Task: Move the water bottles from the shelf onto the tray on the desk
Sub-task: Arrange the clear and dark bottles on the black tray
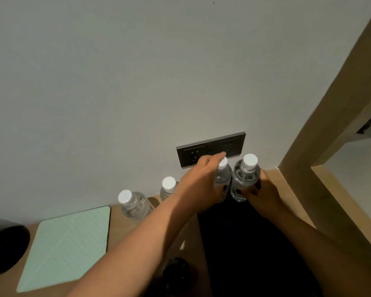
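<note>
The left hand wraps its fingers round a clear plastic water bottle with a white cap, thumb at its near side. Just beside it, the right hand grips a second clear white-capped bottle from the right. Both bottles are over the black tray on the wooden desk. Two more clear bottles stand left, near a mint-green dotted pad.
</note>
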The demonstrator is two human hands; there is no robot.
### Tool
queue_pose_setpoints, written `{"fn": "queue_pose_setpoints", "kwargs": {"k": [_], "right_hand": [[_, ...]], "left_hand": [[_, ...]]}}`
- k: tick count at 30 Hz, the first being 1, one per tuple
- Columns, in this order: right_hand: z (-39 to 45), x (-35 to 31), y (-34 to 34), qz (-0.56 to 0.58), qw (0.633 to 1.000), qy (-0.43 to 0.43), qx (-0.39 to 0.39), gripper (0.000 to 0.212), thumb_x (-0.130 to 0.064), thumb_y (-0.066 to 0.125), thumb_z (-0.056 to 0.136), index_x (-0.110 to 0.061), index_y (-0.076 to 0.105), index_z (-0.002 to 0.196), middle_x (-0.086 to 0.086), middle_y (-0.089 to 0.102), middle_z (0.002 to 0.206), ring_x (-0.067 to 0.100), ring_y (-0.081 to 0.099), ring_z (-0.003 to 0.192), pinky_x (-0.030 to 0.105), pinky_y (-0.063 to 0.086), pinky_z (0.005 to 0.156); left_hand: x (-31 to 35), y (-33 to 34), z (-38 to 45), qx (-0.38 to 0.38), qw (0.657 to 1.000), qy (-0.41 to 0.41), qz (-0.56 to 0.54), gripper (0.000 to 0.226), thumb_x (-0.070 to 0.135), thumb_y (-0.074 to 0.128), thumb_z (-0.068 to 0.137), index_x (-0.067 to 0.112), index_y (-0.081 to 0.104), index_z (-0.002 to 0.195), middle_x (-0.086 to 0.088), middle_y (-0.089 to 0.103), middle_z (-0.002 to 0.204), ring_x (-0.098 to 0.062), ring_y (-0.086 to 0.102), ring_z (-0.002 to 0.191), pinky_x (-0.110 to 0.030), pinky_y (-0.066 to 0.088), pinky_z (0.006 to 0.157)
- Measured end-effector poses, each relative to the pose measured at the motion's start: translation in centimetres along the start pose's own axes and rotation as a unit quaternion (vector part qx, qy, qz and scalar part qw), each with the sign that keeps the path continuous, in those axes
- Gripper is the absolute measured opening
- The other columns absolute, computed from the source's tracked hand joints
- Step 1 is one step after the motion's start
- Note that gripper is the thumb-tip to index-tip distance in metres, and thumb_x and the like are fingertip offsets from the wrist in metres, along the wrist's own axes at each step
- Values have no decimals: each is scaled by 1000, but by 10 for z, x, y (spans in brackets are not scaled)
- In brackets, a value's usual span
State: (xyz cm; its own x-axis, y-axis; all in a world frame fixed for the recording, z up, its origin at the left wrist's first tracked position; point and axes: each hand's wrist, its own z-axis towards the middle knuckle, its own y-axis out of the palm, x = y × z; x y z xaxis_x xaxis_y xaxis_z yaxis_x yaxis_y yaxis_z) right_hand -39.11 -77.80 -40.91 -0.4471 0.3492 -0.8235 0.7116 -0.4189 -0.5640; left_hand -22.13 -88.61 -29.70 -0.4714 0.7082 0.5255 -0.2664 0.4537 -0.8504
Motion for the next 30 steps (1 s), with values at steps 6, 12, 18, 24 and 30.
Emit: {"fn": "queue_pose_setpoints", "kwargs": {"k": [6,12,18,24,30], "right_hand": [[11,1,-3,20,1000,7,-20,60,-29,69,78,-22,44,132,0,60,124,16,58,115,41,51,95],[12,-3,-5,62,997,35,-20,65,-15,72,77,-22,40,133,-1,60,123,18,57,113,40,48,97],[16,-3,-7,65,998,11,-17,58,-10,71,79,-14,42,130,3,60,120,17,58,109,35,49,94],[17,-7,-13,31,998,8,-54,63,-16,70,80,-19,36,133,3,57,124,20,55,114,42,47,98],[14,-12,-15,47,996,46,-57,70,-11,71,79,-22,32,136,1,54,127,18,52,115,36,43,100]], "left_hand": [[-5,7,1,18,1000,-10,-1,78,14,63,85,32,21,148,-9,44,142,-29,54,119,-45,51,92],[-8,10,-1,8,1000,-21,-8,86,8,62,83,35,14,149,-8,40,145,-30,51,121,-46,49,92],[-8,10,-4,-5,1000,-11,-12,91,8,63,84,35,8,150,-7,38,147,-28,47,125,-44,47,95],[-7,11,-4,-19,1000,-8,-3,96,5,63,83,33,1,151,-8,38,147,-28,50,121,-44,50,91],[-5,9,-8,-11,1000,-10,12,95,7,64,84,30,1,151,-8,36,149,-28,48,124,-44,48,95]]}}
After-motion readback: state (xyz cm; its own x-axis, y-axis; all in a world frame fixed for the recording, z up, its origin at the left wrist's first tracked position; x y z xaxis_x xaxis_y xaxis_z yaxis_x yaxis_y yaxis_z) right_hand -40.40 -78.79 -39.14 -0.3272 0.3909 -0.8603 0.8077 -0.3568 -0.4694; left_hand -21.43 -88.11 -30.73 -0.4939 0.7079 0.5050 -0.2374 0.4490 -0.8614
